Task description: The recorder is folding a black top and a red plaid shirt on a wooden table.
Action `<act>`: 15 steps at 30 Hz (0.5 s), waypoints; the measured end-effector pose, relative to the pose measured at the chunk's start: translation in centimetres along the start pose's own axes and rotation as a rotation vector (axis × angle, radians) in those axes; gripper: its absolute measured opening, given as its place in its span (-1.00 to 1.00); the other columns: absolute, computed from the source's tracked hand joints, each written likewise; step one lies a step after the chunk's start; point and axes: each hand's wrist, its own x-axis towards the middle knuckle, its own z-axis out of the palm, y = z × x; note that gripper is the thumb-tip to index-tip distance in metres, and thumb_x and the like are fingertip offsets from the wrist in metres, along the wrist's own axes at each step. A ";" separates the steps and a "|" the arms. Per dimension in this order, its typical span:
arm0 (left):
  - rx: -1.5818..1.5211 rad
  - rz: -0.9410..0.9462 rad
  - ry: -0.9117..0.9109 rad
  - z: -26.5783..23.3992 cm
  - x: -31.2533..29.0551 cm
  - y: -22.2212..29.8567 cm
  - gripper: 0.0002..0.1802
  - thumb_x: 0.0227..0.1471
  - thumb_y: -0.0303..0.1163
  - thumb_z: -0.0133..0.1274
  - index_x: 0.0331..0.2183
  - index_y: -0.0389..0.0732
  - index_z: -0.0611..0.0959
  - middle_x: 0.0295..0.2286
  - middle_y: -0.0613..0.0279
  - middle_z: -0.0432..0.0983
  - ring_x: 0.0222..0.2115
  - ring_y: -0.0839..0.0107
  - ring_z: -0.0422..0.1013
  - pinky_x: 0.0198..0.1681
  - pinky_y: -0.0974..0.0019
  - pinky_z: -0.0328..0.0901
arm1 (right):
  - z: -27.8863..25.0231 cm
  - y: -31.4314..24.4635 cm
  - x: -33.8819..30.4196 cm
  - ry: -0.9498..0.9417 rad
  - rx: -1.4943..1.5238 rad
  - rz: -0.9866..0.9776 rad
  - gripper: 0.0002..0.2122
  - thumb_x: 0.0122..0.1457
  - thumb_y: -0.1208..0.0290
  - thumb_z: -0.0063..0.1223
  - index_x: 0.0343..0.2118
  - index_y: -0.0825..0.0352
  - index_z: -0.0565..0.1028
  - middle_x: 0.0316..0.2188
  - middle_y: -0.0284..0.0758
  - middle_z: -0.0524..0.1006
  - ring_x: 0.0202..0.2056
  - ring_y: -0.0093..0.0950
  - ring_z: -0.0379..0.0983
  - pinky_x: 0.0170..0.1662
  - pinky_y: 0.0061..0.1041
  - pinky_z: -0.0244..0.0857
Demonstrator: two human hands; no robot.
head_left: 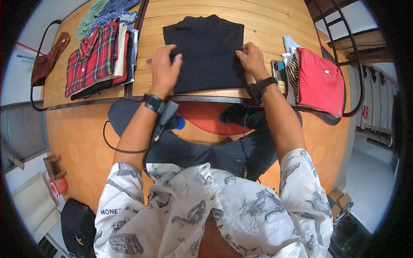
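One plank table [279, 19] over orange floor [86, 137]. Folded black garment [208, 56] lies mid-table by near edge. Left hand [164, 68] at its left side, thumb and fingers spread; right hand [253, 61] at its right side, pinching or not, cannot tell. Plaid-topped pile [91, 60] toward near-left corner, red-topped pile [319, 84] toward near-right, phone [275, 66] just beside it. Forearms [138, 131] cross near edge.
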 end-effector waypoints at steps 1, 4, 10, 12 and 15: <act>0.077 0.156 -0.026 -0.4 -0.6 1.3 -0.49 0.11 -0.31 0.20 0.07 -0.29 0.53 -0.02 -0.10 0.51 0.04 0.01 0.42 0.16 0.10 0.28 | -0.4 -1.1 -0.2 -0.008 0.005 -0.003 -0.71 0.06 0.31 0.24 -0.26 0.41 0.51 -0.30 0.01 0.57 -0.19 0.00 0.53 -0.12 -0.14 0.41; 0.185 0.411 -0.171 0.4 -2.4 2.3 -0.34 0.14 -0.11 0.16 0.17 -0.24 0.45 0.15 -0.16 0.34 0.22 -0.15 0.18 0.31 0.01 0.07 | -1.7 -5.1 -2.0 0.047 -0.199 -0.103 -0.69 0.08 0.28 0.24 -0.21 0.37 0.46 -0.22 -0.03 0.50 -0.19 -0.02 0.49 -0.14 -0.11 0.40; 0.490 0.346 -0.359 2.6 -3.1 0.7 -0.17 0.19 0.19 -0.03 0.32 -0.06 0.26 0.33 -0.06 0.01 0.33 -0.21 -0.10 0.34 -0.27 -0.11 | 0.1 -6.7 -5.0 -0.112 -0.446 -0.471 -0.59 0.12 0.21 0.23 -0.02 0.28 0.45 -0.09 -0.18 0.46 -0.11 -0.18 0.43 -0.15 -0.17 0.39; 0.500 0.349 -0.353 2.7 -3.2 0.0 -0.17 0.19 0.22 -0.06 0.33 -0.02 0.25 0.34 -0.04 -0.01 0.34 -0.21 -0.13 0.34 -0.30 -0.14 | 0.3 -6.4 -5.3 -0.099 -0.455 -0.451 -0.54 0.14 0.18 0.22 0.06 0.25 0.44 -0.06 -0.23 0.45 -0.07 -0.22 0.41 -0.13 -0.18 0.38; 0.520 0.348 -0.348 2.6 -3.4 -0.5 -0.16 0.19 0.26 -0.09 0.34 0.02 0.24 0.36 0.00 -0.04 0.36 -0.20 -0.16 0.35 -0.33 -0.19 | 0.3 -6.4 -5.5 -0.075 -0.467 -0.445 -0.55 0.14 0.17 0.21 0.06 0.24 0.44 -0.05 -0.23 0.45 -0.08 -0.20 0.41 -0.12 -0.16 0.37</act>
